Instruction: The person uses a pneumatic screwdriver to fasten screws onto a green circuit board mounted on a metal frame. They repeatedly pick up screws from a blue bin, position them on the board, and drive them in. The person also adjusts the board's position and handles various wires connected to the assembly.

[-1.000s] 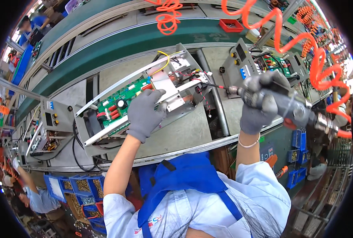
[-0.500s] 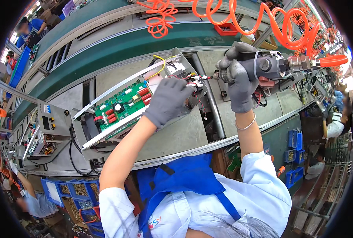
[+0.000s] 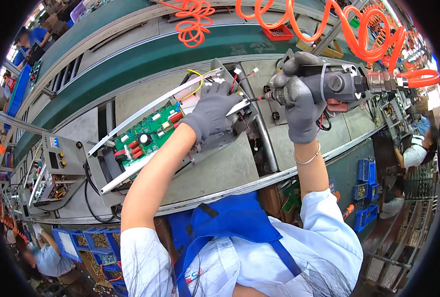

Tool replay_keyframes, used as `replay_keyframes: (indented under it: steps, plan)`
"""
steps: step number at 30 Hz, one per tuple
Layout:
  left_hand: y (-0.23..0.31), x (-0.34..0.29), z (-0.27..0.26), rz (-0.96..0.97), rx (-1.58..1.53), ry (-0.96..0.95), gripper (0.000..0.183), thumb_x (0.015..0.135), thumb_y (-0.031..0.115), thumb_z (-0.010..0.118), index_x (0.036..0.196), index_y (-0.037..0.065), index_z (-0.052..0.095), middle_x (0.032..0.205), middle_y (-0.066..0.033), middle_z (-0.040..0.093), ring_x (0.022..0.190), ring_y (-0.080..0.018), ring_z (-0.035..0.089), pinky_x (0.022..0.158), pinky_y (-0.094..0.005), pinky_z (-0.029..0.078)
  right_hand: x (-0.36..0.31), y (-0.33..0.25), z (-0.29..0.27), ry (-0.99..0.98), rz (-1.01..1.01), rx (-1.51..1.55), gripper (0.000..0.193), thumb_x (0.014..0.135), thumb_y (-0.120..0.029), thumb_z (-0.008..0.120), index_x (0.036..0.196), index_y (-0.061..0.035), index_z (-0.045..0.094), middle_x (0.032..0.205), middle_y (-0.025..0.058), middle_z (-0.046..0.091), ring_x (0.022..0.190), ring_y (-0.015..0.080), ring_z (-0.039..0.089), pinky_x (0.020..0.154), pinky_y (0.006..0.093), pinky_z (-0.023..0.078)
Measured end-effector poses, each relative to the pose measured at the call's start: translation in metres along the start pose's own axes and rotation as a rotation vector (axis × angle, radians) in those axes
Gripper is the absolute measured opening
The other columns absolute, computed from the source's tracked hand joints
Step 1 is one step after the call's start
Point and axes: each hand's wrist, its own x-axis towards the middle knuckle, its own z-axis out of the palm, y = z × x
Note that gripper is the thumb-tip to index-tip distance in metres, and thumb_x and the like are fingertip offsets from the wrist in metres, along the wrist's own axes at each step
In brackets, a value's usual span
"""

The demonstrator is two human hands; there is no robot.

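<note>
Left hand (image 3: 211,113): gloved, pressed flat on the metal chassis (image 3: 215,143), grasping nothing.
Right hand (image 3: 299,101): clenched round the pneumatic screwdriver (image 3: 336,85), bit at chassis edge.
Room: bare conveyor surface (image 3: 220,171) below.

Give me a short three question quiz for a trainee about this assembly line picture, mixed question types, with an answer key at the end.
1. True or false: the right hand holds a pneumatic screwdriver fed by a coiled orange air hose.
2. Multiple choice: the left hand rests on A) a blue parts bin, B) the metal chassis holding the green circuit board, C) the orange hose.
3. Fill in: both hands wear ____ gloves.

Key: 1 true; 2 B; 3 grey.
</note>
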Motion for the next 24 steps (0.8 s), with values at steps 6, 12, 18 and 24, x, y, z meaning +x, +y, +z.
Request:
replay_keyframes:
  steps: [6,12,18,24]
  plan:
    - [-0.009,0.009,-0.001,0.014,-0.178,-0.093,0.054,0.068,0.024,0.069,0.121,0.012,0.062,0.112,-0.0177,0.047,0.109,-0.0377,0.048,0.094,-0.046,0.038,0.008,0.006,0.001,-0.059,0.023,0.055,0.041,0.084,0.006,0.056,0.124,-0.0038,0.05,0.1,0.0087,0.06,0.077,0.0151,0.065,0.061,0.028,0.057]
    - [-0.019,0.011,0.006,0.037,-0.361,-0.053,0.052,0.068,0.023,0.068,0.117,0.01,0.063,0.108,-0.019,0.047,0.105,-0.0381,0.047,0.093,-0.0446,0.04,0.017,0.005,0.009,-0.073,0.032,-0.143,0.043,0.085,-0.004,0.052,0.127,0.0016,0.048,0.103,0.0107,0.054,0.078,0.0153,0.056,0.065,0.0332,0.053]
    - [-0.022,0.012,0.008,0.022,-0.391,-0.085,0.049,0.067,0.024,0.068,0.114,0.008,0.064,0.105,-0.0188,0.046,0.102,-0.0367,0.048,0.092,-0.0425,0.04,0.023,0.007,0.017,-0.075,0.001,-0.204,0.039,0.084,-0.004,0.053,0.123,0.0011,0.052,0.098,0.0109,0.056,0.075,0.0154,0.058,0.064,0.0314,0.053]
    - [-0.022,0.01,0.012,0.027,-0.431,-0.034,0.05,0.068,0.025,0.068,0.114,0.007,0.065,0.104,-0.0186,0.046,0.1,-0.0354,0.049,0.091,-0.0419,0.041,0.036,0.016,0.019,-0.046,0.056,-0.093,0.026,0.081,0.002,0.061,0.107,-0.0005,0.057,0.081,0.0067,0.06,0.066,0.0152,0.061,0.062,0.0308,0.054]
